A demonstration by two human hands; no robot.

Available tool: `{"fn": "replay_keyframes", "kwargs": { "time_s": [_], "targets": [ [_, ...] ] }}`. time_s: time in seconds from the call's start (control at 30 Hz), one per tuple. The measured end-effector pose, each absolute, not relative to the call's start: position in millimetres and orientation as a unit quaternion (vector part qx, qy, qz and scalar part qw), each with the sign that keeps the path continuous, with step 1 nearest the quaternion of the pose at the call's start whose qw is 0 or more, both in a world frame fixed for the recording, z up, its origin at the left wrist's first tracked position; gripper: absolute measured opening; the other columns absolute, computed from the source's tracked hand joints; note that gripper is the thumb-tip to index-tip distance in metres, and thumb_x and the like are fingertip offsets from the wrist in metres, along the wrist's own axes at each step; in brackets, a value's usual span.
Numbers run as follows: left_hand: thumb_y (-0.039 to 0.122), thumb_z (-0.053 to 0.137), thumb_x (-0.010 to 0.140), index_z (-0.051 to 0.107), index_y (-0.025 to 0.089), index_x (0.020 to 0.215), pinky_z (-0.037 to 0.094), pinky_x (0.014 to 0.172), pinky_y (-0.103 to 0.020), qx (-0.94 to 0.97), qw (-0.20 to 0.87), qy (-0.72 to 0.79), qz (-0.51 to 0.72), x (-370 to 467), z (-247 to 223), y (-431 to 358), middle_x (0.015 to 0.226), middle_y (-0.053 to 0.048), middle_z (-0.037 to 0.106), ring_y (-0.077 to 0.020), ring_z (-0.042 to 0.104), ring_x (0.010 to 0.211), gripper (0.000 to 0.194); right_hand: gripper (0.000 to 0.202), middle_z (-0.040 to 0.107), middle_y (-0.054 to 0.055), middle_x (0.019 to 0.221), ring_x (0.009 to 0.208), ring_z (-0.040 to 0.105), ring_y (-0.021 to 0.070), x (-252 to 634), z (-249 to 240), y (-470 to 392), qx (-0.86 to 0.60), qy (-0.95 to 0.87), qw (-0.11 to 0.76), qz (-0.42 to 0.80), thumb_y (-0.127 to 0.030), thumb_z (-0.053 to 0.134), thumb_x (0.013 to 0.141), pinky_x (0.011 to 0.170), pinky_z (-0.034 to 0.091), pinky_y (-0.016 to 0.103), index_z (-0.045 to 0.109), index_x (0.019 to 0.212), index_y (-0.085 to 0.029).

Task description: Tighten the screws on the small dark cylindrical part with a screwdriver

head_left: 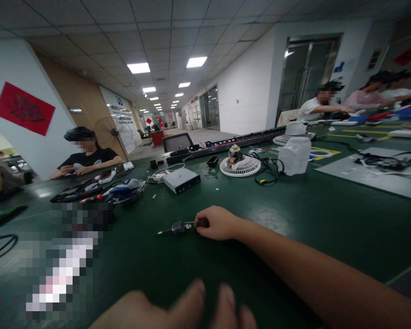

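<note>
A motor rotor (178,227), a dark cylinder on a metal shaft with a small pale piece at one end, lies low over the green table. Its thicker shaft end points left. My right hand (219,222) rests on the table with curled fingers, closed around the thin right end of the shaft; the fingertips are partly hidden. Close to the camera, at the bottom edge, my left hand (178,310) is blurred by motion. Its fingers are apart, and nothing shows between them.
Beyond my hands stand a silver disc drive (181,180), a white fan grille (239,165) with a motor on it, and a white plastic housing (295,155) beside black cables. A tray of tools and cloth (123,191) lies left. Several people sit around the table (277,269).
</note>
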State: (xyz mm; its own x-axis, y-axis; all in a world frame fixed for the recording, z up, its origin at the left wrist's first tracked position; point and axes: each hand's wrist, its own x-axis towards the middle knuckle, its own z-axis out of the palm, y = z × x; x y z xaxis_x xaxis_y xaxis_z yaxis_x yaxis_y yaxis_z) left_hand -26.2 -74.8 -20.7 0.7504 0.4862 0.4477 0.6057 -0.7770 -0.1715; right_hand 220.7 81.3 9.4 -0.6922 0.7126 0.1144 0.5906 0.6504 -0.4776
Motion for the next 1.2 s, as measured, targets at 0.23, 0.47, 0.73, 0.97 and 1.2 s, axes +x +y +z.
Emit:
{"fn": "replay_keyframes", "kwargs": {
  "time_s": [0.23,0.47,0.73,0.97,1.2],
  "targets": [
    [0.047,0.059,0.084,0.050,0.014,0.139,0.045,0.101,-0.053,-0.853,0.169,-0.462,-0.172,-17,35,17,0.132,-0.017,0.060,-0.0357,0.056,0.119,0.065,0.021,0.071,0.002,0.083,0.072,0.062,0.0148,221,15,93,-0.374,-0.886,0.101,0.255,-0.028,0.062,0.077,0.062,0.042,0.022,0.074,0.091,-0.018],
    [0.048,0.052,0.091,0.051,0.027,0.139,0.039,0.108,-0.052,-0.839,-0.024,-0.521,-0.154,-40,-9,30,0.140,-0.008,0.057,-0.0290,0.051,0.129,0.052,0.022,0.065,-0.001,0.076,0.068,0.057,0.0130,217,24,106,-0.416,-0.836,0.053,0.354,-0.035,0.069,0.074,0.058,0.040,0.022,0.074,0.088,-0.019],
    [0.045,0.055,0.090,0.064,0.026,0.121,0.045,0.102,-0.050,-0.819,-0.048,-0.537,-0.197,-32,-5,33,0.128,-0.007,0.064,-0.0278,0.058,0.119,0.037,0.039,0.067,0.001,0.078,0.065,0.058,0.0124,202,2,114,-0.485,-0.757,0.180,0.399,-0.052,0.073,0.072,0.054,0.040,0.022,0.074,0.095,-0.021],
    [0.043,0.058,0.088,0.061,0.027,0.126,0.048,0.098,-0.047,-0.823,-0.032,-0.527,-0.207,-34,-8,32,0.125,-0.007,0.066,-0.0269,0.060,0.114,0.041,0.027,0.073,-0.002,0.087,0.078,0.065,0.0179,196,5,99,-0.469,-0.830,0.164,0.253,-0.049,0.075,0.070,0.060,0.041,0.026,0.077,0.090,-0.032],
    [0.033,0.063,0.086,0.066,0.028,0.117,0.048,0.095,-0.046,-0.838,0.025,-0.499,-0.218,-31,-8,30,0.118,-0.006,0.067,-0.0260,0.060,0.110,0.032,0.020,0.074,0.001,0.085,0.076,0.065,0.0162,206,-2,93,-0.420,-0.836,0.217,0.279,-0.034,0.070,0.079,0.062,0.043,0.025,0.077,0.095,-0.024]
  ]
}}
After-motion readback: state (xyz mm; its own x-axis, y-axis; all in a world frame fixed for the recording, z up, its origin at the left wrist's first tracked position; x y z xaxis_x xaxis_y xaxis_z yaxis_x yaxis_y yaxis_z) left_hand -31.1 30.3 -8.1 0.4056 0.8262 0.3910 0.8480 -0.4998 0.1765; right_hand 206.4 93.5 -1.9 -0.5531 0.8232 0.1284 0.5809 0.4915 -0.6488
